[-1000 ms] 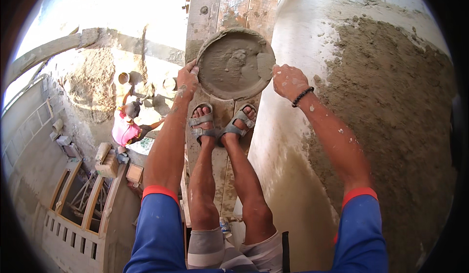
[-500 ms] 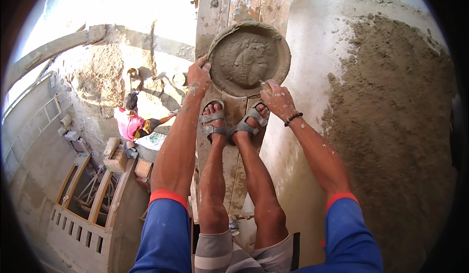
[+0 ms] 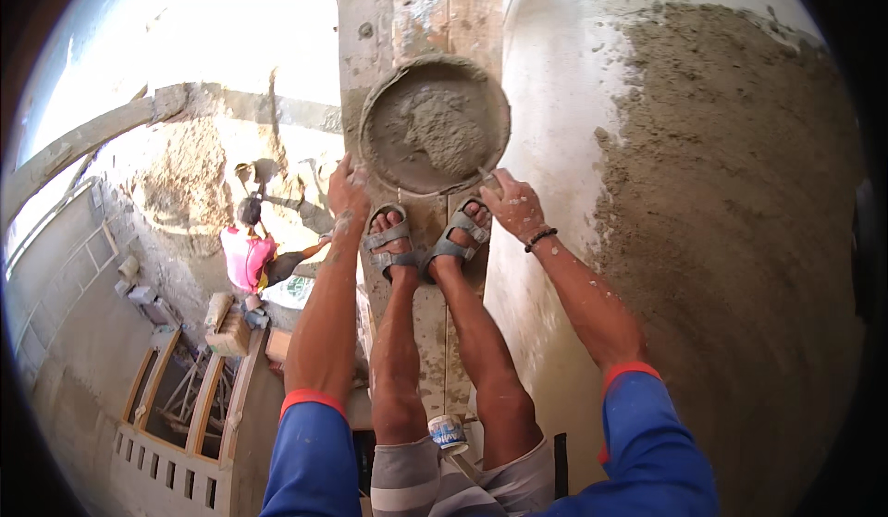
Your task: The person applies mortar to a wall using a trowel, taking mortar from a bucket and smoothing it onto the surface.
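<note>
A round basin [image 3: 504, 138] of wet grey mortar [image 3: 446, 133] rests on the wooden planks [image 3: 421, 332] in front of my feet. The mortar is heaped toward the right of its middle. My left hand [image 3: 348, 189] is at the planks' left edge, just below the basin's left side, fingers curled over the wood. Close to the basin's lower right rim, my right hand [image 3: 514, 207] has its fingers drawn together; a small greyish piece shows at their tips, too little to name. My sandalled feet [image 3: 455, 236] stand between both hands.
Right of the planks rises a pale wall [image 3: 555, 110] with a broad patch of rough mortar [image 3: 731, 193]. Far below on the left, a person in a pink top [image 3: 246, 256] works near a sand heap [image 3: 180, 175]. A printed tub [image 3: 448, 433] shows between my legs.
My left hand has come off the basin's rim and moved nearer to me, onto the planks' edge. My right hand has shifted slightly down and left. The view has shifted.
</note>
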Tool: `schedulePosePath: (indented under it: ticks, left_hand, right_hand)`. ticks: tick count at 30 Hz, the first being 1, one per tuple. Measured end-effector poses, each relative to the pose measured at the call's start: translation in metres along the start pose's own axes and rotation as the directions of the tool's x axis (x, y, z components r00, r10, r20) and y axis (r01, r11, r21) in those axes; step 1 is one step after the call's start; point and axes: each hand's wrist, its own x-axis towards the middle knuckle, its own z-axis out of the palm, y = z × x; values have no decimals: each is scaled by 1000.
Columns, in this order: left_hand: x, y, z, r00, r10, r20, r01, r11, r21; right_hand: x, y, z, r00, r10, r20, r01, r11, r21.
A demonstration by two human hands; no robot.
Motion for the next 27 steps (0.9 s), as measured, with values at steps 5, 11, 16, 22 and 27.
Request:
schedulePosePath:
  ticks: [5,11,16,22,27]
  left_hand:
    - [-73,-139,-44,960,-167,223,201,970,-140]
    - [-146,-190,-98,937,106,334,-118,993,17]
    - [-156,-77,-157,860,-325,394,417,893,-172]
    - [-149,71,-210,837,-306,453,451,855,-255]
    - [-145,95,-215,870,-265,416,410,858,-310]
  right_hand:
    - [-36,-31,-51,984,-149,-95,163,972,168]
    - [-142,-85,-257,951,-230,-204,273,937,219]
    - [-242,-164,-435,893,-341,-293,351,936,-20]
    - [-339,-217,-582,828,-477,-295,461,878,-124]
    - [-332,-185,-615,981,-113,-156,172,878,447]
